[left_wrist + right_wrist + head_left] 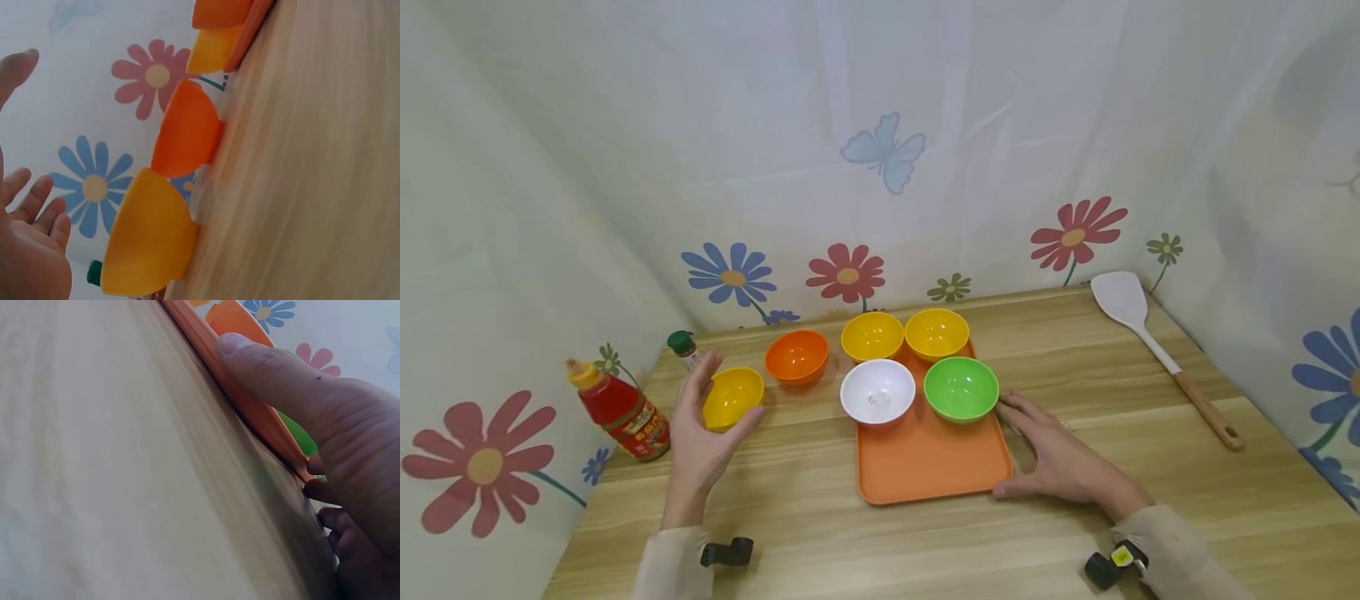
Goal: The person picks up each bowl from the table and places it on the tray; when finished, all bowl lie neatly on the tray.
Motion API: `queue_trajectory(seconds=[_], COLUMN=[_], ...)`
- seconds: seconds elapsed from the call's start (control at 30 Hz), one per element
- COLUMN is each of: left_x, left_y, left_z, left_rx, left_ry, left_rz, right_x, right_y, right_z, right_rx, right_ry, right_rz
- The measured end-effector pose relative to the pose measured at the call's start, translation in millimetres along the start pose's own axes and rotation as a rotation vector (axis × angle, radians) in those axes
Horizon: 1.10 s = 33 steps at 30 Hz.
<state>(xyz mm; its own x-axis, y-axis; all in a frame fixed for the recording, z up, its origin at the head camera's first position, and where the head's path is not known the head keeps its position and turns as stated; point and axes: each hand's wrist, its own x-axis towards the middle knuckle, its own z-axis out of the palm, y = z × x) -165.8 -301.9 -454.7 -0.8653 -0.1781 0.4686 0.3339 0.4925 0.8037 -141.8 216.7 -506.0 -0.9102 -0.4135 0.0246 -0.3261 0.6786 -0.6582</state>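
Observation:
My left hand [696, 442] is raised beside a yellow bowl [734, 398], its thumb and fingers spread wide with nothing between them. In the left wrist view that yellow bowl [150, 237] stands apart from the palm. An orange bowl [797, 358] is just beyond it. At the right edge of an orange tray [932, 468] lies my right hand [1060, 458], thumb at the near corner and fingers loosely bent by the green bowl [961, 390]. The thumb overlaps the tray's side [250, 409] in the right wrist view. A white bowl [877, 392] sits left of the green one.
Behind the white and green bowls are two more yellow bowls, a left one [872, 336] and a right one [937, 333]. A red sauce bottle [632, 421] and a green-capped bottle [682, 346] stand at left. A white spatula [1138, 321] with wooden handle lies at right. Printed curtains enclose the table.

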Motion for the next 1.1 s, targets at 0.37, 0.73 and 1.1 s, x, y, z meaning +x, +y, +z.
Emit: queue_trajectory(seconds=[0.37, 0.73, 1.1], left_x=[-6.3, -0.4, -0.4], left_y=[-33.5, -52.2, -61.2], left_z=[-4.7, -6.1, -6.7], left_rx=[0.049, 0.095, 0.140], left_ry=[-0.004, -0.010, -0.102], left_rz=[-0.133, -0.129, -0.281], right_x=[-9.7, -14.7, -15.6], right_y=[-1, -1, -1], right_z=[6, 7, 8], right_rx=[-0.005, -0.008, 0.001], right_ry=[0.058, 0.086, 0.081], right_rz=[-0.041, -0.064, -0.066])
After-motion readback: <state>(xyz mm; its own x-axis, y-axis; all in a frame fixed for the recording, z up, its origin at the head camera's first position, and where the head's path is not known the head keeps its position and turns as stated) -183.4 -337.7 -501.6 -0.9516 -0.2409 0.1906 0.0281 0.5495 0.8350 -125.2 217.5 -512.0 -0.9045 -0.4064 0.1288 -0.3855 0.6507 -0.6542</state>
